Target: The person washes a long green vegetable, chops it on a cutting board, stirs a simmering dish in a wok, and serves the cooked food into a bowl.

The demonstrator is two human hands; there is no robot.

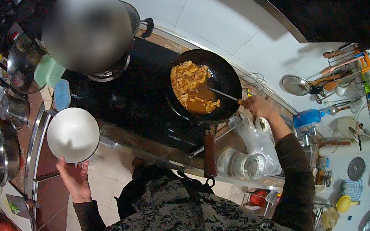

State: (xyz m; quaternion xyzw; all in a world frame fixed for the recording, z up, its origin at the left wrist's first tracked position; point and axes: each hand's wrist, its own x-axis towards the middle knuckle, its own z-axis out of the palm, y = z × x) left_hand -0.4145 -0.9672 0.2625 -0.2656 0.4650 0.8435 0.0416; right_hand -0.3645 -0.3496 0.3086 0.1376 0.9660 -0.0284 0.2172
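Observation:
My left hand (75,179) grips the near rim of a white bowl (73,134), held out over the edge of the counter. Only a soft shadow shows inside the bowl. My right hand (259,106) is closed around the wooden handle end of a metal cooking utensil (223,93), probably a spatula. The utensil's working end is hidden in the food. A dark wok (225,68) sits on the stove, its wooden handle (209,153) pointing towards me. Cooked sliced pieces (188,76) lie in brown sauce on the wok's left side.
A second, larger pan (133,14) is on the left of the black stovetop (124,103), partly covered by a blur. Glass jars (254,166) and a plastic bag (259,143) stand right of the wok. A steel pot (4,153) and cutting board (15,210) lie left.

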